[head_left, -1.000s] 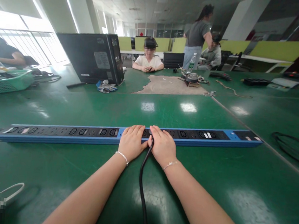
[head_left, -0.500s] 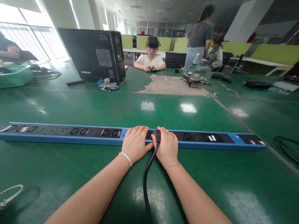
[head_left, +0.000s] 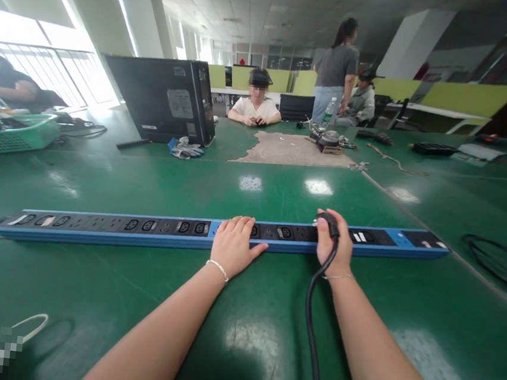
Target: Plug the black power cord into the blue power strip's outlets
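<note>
A long blue power strip [head_left: 177,239] with a black face and rows of sockets lies across the green table. My left hand [head_left: 232,245] grips it near the middle, fingers draped over the top and thumb along the near side. Between the fingers and thumb of my right hand [head_left: 336,246] is a black power plug [head_left: 328,222], held above the right part of the strip and out of the sockets. Its metal prongs point left. From the plug, a thick black cord [head_left: 312,315] runs down past the bottom of the view.
At the left stands a green basket [head_left: 25,135] with things in it. Further back are a black computer case [head_left: 163,101], gloves [head_left: 186,148] and a metal device [head_left: 330,139]. Coiled cable [head_left: 491,260] lies at the right. A person [head_left: 256,109] sits across the table; others are nearby.
My right hand has lifted the plug off the strip's middle and carried it right, turning its prongs into sight. My left hand stays on the strip.
</note>
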### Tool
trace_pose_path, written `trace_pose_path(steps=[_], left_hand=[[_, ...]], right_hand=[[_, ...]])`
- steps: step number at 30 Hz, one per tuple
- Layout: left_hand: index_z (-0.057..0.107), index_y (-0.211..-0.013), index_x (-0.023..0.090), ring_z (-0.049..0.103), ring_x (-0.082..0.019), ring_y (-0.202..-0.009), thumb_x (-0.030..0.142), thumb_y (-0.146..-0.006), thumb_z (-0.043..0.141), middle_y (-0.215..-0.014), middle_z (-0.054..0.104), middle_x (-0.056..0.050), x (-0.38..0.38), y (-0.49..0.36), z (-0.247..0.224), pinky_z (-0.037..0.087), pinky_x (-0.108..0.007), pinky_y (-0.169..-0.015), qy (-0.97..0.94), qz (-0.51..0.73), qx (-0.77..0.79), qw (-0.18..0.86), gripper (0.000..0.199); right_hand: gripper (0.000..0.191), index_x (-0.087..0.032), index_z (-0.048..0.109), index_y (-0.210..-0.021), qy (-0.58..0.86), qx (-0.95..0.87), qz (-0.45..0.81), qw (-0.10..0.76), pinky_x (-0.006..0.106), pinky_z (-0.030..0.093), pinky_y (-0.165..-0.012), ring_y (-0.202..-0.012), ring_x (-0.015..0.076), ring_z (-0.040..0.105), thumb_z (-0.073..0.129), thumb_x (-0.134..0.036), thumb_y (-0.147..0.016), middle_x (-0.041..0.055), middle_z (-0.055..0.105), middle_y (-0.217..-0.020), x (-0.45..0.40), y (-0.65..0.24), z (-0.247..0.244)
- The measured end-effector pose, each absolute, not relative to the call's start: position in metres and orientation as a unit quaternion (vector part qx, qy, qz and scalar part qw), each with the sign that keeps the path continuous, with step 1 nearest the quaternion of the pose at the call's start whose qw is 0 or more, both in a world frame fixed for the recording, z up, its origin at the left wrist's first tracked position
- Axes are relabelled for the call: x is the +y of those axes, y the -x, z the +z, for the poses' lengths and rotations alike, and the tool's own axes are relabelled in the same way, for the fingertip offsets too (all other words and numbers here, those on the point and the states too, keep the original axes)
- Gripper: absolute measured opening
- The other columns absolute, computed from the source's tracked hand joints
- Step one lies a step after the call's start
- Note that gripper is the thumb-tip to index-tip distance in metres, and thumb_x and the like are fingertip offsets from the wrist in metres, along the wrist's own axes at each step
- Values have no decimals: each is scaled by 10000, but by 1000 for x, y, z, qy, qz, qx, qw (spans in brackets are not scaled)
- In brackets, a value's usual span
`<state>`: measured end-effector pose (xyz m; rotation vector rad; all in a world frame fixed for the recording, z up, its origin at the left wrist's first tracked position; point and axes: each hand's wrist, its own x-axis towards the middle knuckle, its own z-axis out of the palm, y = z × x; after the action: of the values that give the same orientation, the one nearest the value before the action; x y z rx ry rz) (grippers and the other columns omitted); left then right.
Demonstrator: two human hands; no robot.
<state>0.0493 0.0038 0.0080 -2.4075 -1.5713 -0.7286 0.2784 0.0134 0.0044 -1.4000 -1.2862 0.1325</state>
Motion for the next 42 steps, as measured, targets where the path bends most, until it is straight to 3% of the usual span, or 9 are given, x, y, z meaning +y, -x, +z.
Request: trace_pose_path(steps=[7,15,24,29,42], left_hand=[[516,-1226,146,485,-261,-1161,544,-823,501,-1240,579,-108,4,-48,8,347,-404,-987,811,-246,-523,87,567],[515,-1227,147,482,-262,-1166,550,-829,485,-1246,575,-108,4,-48,8,339,-401,-991,813,-243,-522,87,567],[519,-1226,161,487,-261,-1162,544,-822,499,-1229,583,-107,3,-48,8,346,-405,-988,812,-249,-522,82,557],[519,-1224,154,486,-258,-1162,550,-818,504,-1231,583,-104,4,-48,8,343,-401,-993,811,-250,-522,82,567],[522,-1224,153,493,-269,-1166,538,-818,510,-1237,586,-109,4,-49,8,355,-416,-990,810,-247,-525,89,559]], right_hand=[[376,-202,628,-990,644,-508,101,563,428,429,-932,-983,224,615,536,-503,-784,80,698,-999,8,-347,4],[423,-203,627,-1057,642,-601,89,467,405,458,-870,-908,227,623,506,-511,-794,82,685,-994,14,-355,-2],[430,-203,625,-1075,643,-626,84,433,381,495,-800,-828,221,639,500,-507,-798,65,693,-907,12,-357,5],[418,-198,620,-1073,593,-698,54,397,421,452,-908,-969,245,620,496,-498,-809,94,674,-1039,13,-360,3],[383,-225,589,-1143,614,-693,-99,365,505,370,-998,-1182,262,515,455,-442,-857,89,638,-1165,6,-357,-16]])
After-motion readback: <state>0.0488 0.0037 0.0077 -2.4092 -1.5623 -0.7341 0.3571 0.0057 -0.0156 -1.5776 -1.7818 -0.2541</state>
